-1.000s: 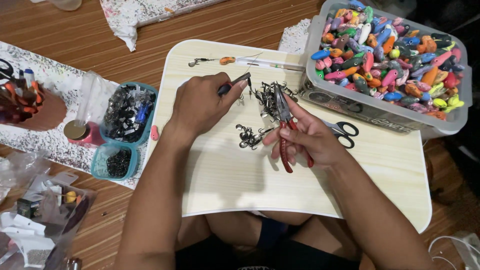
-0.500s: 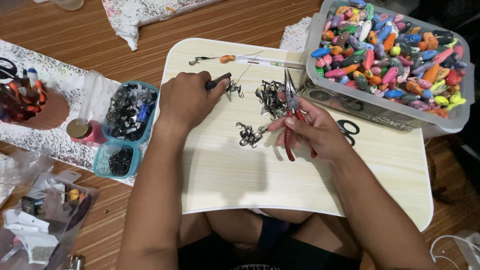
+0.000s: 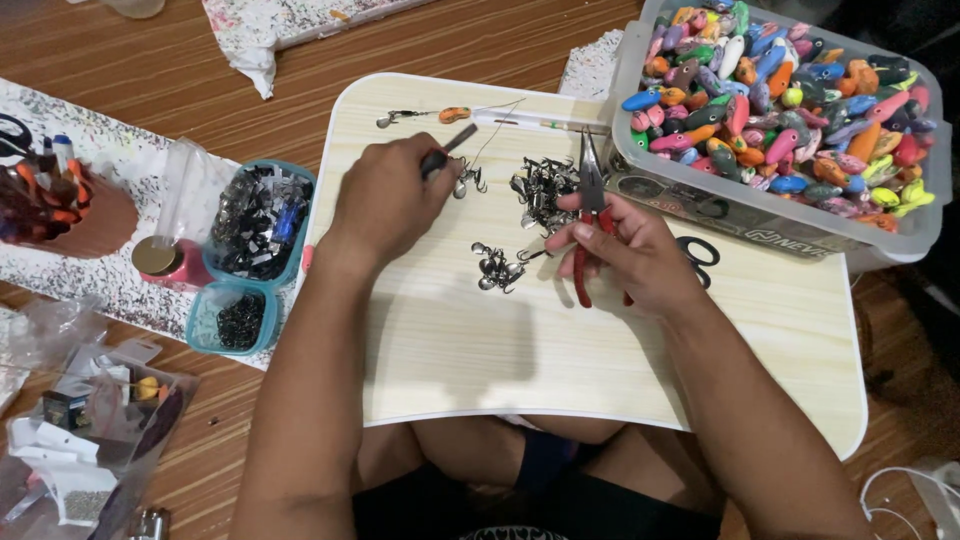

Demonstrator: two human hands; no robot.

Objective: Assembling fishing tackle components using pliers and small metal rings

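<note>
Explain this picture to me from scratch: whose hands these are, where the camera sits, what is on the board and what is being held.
There is no machine here: a person works with two bare hands, and the single camera is worn on their head, looking down. A pale wooden lap board rests over their legs. The left hand grips a small dark-handled tool near a little metal hook. The right hand holds red-handled pliers, tips pointing away. Between the hands lie heaps of small metal hooks. To the right stands a clear tub full of colourful fish-shaped lures. To the left sit two small teal containers with dark metal bits.
</note>
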